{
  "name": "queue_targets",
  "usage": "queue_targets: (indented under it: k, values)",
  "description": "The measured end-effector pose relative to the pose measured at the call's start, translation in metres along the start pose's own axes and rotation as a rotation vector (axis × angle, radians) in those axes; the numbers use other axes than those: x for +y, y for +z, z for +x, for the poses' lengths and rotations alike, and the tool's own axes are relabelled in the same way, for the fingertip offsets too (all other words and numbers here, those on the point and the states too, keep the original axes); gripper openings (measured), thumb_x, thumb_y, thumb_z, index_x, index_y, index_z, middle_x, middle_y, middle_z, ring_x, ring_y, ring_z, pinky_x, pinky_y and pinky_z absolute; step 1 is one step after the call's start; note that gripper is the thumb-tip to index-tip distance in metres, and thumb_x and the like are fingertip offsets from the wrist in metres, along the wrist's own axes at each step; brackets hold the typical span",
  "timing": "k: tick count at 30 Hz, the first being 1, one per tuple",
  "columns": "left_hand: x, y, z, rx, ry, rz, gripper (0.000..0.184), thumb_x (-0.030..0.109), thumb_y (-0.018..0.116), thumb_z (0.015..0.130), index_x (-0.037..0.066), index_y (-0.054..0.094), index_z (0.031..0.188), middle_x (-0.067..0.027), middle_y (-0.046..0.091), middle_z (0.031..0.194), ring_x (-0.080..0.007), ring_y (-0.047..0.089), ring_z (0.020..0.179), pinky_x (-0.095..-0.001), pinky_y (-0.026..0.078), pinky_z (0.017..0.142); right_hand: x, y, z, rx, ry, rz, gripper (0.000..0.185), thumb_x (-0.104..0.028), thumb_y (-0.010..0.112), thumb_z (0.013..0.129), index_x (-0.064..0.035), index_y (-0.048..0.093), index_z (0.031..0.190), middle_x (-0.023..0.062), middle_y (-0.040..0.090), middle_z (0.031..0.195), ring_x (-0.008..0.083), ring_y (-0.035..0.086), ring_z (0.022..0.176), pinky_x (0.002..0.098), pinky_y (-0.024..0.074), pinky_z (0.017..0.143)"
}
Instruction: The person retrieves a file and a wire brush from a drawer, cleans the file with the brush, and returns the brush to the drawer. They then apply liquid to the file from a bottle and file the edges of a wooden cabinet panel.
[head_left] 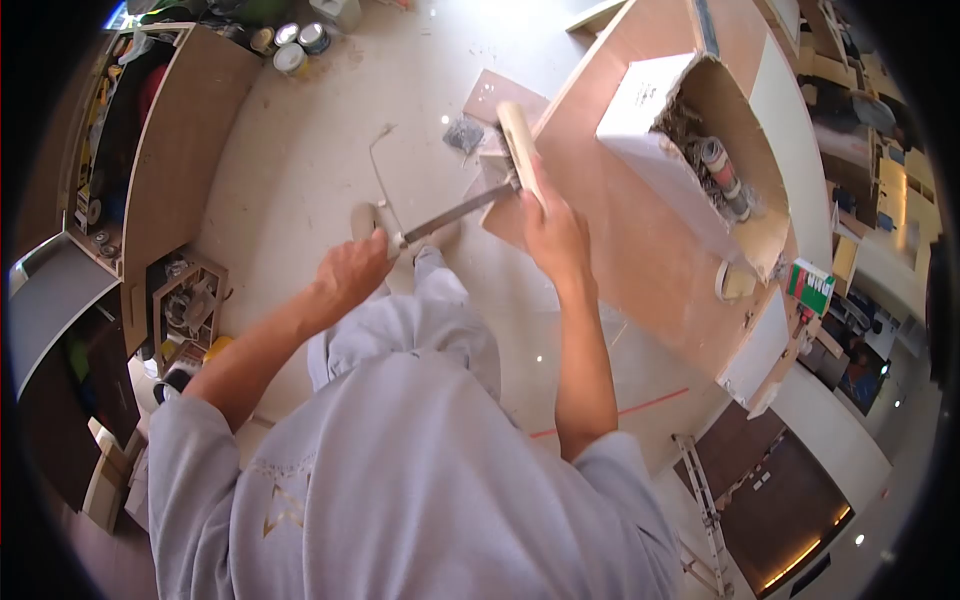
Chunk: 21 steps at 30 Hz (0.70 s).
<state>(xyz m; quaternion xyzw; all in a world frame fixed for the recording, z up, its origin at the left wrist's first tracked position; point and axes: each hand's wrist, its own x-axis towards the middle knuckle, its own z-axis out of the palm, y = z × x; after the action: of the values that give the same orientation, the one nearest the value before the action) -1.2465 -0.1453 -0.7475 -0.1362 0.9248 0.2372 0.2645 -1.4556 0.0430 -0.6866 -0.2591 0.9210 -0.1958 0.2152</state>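
Observation:
My left hand (352, 272) is closed around the pale handle end of a long narrow metal tool (460, 213), which looks like a file or blade. The far end of this tool meets the lower part of a wooden-backed brush (519, 140). My right hand (555, 235) grips that brush by its lower end, the wooden block pointing up and away. Dark bristles show faintly at the brush's left side, partly hidden. Both hands are above the floor in front of my body.
A wooden board surface (640, 240) at the right bears an open cardboard box (650, 95) with a tube in it. Paint cans (290, 58) stand on the floor at the upper left. A wooden cabinet (185, 130) is at the left, a ladder (703, 500) at the lower right.

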Motion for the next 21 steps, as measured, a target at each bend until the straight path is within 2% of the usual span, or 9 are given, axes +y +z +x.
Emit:
queue_targets:
  k: [4,7,10,13,15,17,19,21]
  values:
    - [-0.009,-0.007,0.007,0.021,0.052,0.002,0.025,0.026,0.055,0.095,0.003,0.048,0.090,-0.0180,0.065,0.067,-0.0362,0.068,0.064,-0.0455,0.055,0.054,0.022,-0.015,-0.064,0.077,-0.112,0.027,0.049,-0.027,0.054,0.095,-0.0141,0.048,0.142,0.0226,0.068,0.086,0.0391,0.065,0.074,0.0477,0.0523,0.067]
    - [-0.015,0.015,0.011,0.047,0.071,0.125,0.025,0.025,0.055,0.095,0.002,0.047,0.090,-0.0178,0.066,0.068,-0.0354,0.068,0.064,-0.0441,0.055,0.054,0.022,0.053,-0.011,-0.010,-0.085,-0.190,0.051,-0.027,0.054,0.095,-0.0157,0.046,0.144,0.0225,0.068,0.086,0.0387,0.065,0.075,0.0480,0.0518,0.066]
    - [-0.002,-0.002,0.003,0.031,0.011,0.034,0.022,0.022,0.055,0.094,0.002,0.048,0.091,-0.0173,0.067,0.070,-0.0353,0.069,0.064,-0.0440,0.056,0.055,0.007,0.031,0.026,-0.021,-0.059,-0.102,0.051,-0.028,0.055,0.095,-0.0179,0.045,0.145,0.0218,0.066,0.080,0.0402,0.064,0.072,0.0487,0.0510,0.065]
    - [-0.002,0.001,0.004,0.030,-0.040,0.000,0.031,0.026,0.066,0.088,0.002,0.048,0.094,-0.0162,0.065,0.066,-0.0372,0.068,0.068,-0.0457,0.056,0.060,-0.007,-0.017,-0.028,-0.020,0.040,0.052,0.049,-0.029,0.054,0.095,-0.0177,0.047,0.143,0.0219,0.064,0.079,0.0421,0.063,0.072,0.0502,0.0502,0.066]
    - [-0.004,-0.002,0.003,-0.010,-0.007,-0.028,0.031,0.024,0.065,0.089,0.001,0.047,0.097,-0.0180,0.067,0.071,-0.0376,0.068,0.069,-0.0461,0.056,0.061,-0.001,-0.007,-0.081,-0.058,0.018,-0.032,0.050,-0.029,0.053,0.096,-0.0171,0.046,0.143,0.0218,0.065,0.081,0.0428,0.063,0.075,0.0505,0.0501,0.068]
    - [-0.001,-0.006,0.003,-0.035,-0.029,-0.025,0.031,0.024,0.065,0.089,0.000,0.047,0.097,-0.0187,0.067,0.073,-0.0376,0.068,0.070,-0.0460,0.055,0.061,-0.005,0.019,-0.076,-0.069,-0.026,-0.105,0.050,-0.028,0.054,0.096,-0.0166,0.045,0.144,0.0218,0.064,0.083,0.0421,0.064,0.078,0.0503,0.0502,0.069]
    - [0.001,0.007,0.003,-0.041,-0.028,-0.001,0.032,0.026,0.065,0.089,0.000,0.047,0.097,-0.0179,0.068,0.074,-0.0371,0.068,0.069,-0.0455,0.055,0.060,-0.028,0.065,-0.025,-0.076,-0.060,-0.162,0.052,-0.027,0.055,0.096,-0.0164,0.044,0.145,0.0218,0.064,0.086,0.0403,0.064,0.080,0.0497,0.0504,0.069]
    - [-0.003,0.009,0.002,0.012,-0.006,-0.001,0.034,0.028,0.064,0.090,0.000,0.048,0.101,-0.0179,0.068,0.074,-0.0365,0.068,0.067,-0.0449,0.055,0.058,-0.053,0.044,0.013,-0.134,-0.037,-0.096,0.053,-0.024,0.055,0.096,-0.0153,0.042,0.147,0.0239,0.065,0.096,0.0400,0.065,0.088,0.0471,0.0516,0.075]
